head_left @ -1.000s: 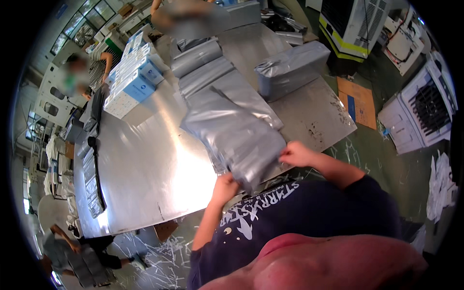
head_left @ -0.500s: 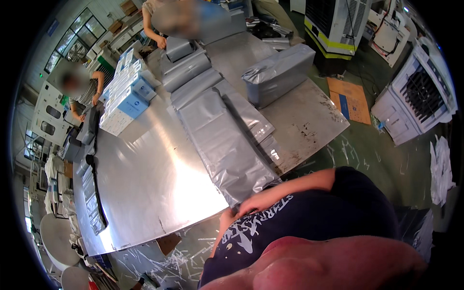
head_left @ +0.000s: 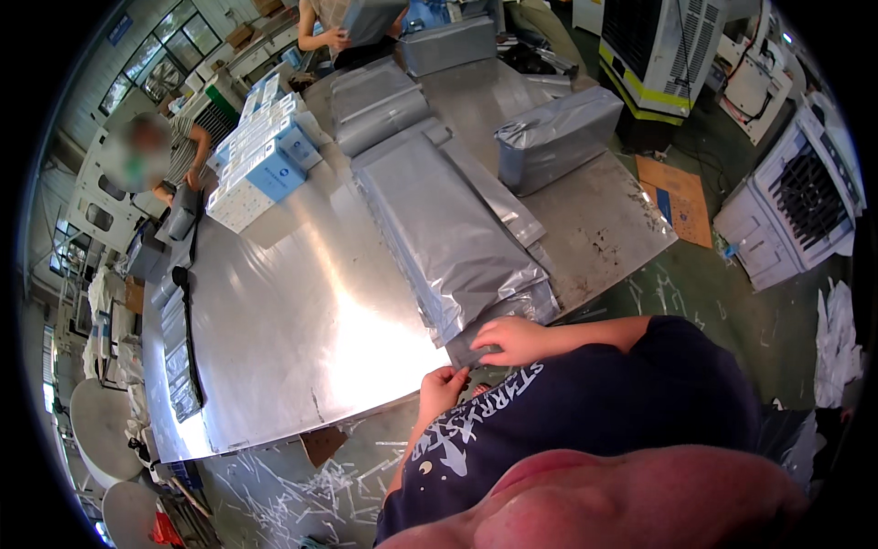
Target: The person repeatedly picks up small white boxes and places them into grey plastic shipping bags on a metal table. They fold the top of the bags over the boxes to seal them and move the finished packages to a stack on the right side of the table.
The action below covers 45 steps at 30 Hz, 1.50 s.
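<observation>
At the near edge of the metal table, my left hand (head_left: pixel 443 388) pinches the end of a dark grey plastic bag (head_left: pixel 466 350). My right hand (head_left: pixel 512 340) lies just right of it, with its fingers and thumb curled onto the same bag end. Part of that end is hidden under the fingers. Just beyond my hands lies a stack of flat, shiny silver-grey plastic bags (head_left: pixel 439 220), its near end creased. More folded grey bags (head_left: pixel 380 101) overlap behind the stack.
The metal table (head_left: pixel 274 339) carries a filled grey bag (head_left: pixel 558 137) at right and blue-and-white boxes (head_left: pixel 261 178) at left. Two co-workers stand beyond; one's hand (head_left: pixel 337 38) holds a grey package. An air cooler (head_left: pixel 791 192) stands right. White strips (head_left: pixel 320 494) litter the floor.
My hands have moved away from my body and slightly apart, exposing the dark bag end between them. The far co-worker now holds up a grey package. The view has shifted a little.
</observation>
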Tool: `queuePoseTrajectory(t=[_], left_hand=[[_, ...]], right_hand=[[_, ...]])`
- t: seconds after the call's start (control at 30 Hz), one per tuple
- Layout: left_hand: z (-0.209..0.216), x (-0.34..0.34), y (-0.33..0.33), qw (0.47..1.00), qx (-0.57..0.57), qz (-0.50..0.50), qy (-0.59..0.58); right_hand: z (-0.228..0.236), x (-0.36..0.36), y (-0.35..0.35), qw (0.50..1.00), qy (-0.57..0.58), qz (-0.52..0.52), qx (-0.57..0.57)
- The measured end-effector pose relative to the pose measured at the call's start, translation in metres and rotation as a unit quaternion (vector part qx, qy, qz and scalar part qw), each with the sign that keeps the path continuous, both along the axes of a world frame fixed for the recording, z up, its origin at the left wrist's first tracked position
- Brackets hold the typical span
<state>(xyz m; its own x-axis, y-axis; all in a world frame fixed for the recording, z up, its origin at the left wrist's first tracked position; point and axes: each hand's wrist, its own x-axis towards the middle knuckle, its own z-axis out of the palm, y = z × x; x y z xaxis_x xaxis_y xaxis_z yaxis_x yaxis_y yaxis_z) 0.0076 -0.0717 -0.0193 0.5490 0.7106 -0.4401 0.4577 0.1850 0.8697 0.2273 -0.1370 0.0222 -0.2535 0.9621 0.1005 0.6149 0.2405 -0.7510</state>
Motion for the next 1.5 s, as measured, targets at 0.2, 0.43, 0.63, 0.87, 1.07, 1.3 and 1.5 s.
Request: queuePoseTrajectory(t=[0.2, 0.43, 0.63, 0.87, 1.07, 1.3, 1.5], left_hand=[[0.009, 0.009, 0.016, 0.992, 0.001, -0.081, -0.101], [0.031, -0.011, 0.036, 0.991, -0.012, -0.128, 0.022], [0.068, -0.049, 0.052, 0.865, 0.463, -0.168, 0.094], [0.086, 0.039, 0.069, 0.641, 0.613, -0.441, 0.136], [0.053, 0.037, 0.026, 0.963, 0.07, 0.113, -0.233], [0.006, 0.034, 0.027, 0.943, -0.266, 0.181, -0.084], [0.037, 0.033, 0.056, 0.988, 0.15, 0.019, 0.003]], right_hand=[[-0.008, -0.026, 0.03, 0.994, 0.102, 0.014, -0.023], [-0.008, 0.062, -0.043, 0.731, 0.619, -0.047, -0.285], [-0.04, 0.187, -0.266, 0.747, -0.15, -0.082, -0.643], [0.062, 0.136, -0.022, 0.896, -0.392, 0.143, 0.154], [0.028, 0.109, -0.024, 0.917, 0.224, -0.299, -0.138], [-0.047, 0.122, -0.014, 0.917, 0.068, -0.391, -0.039], [-0.002, 0.096, 0.012, 0.806, 0.503, -0.283, -0.136]])
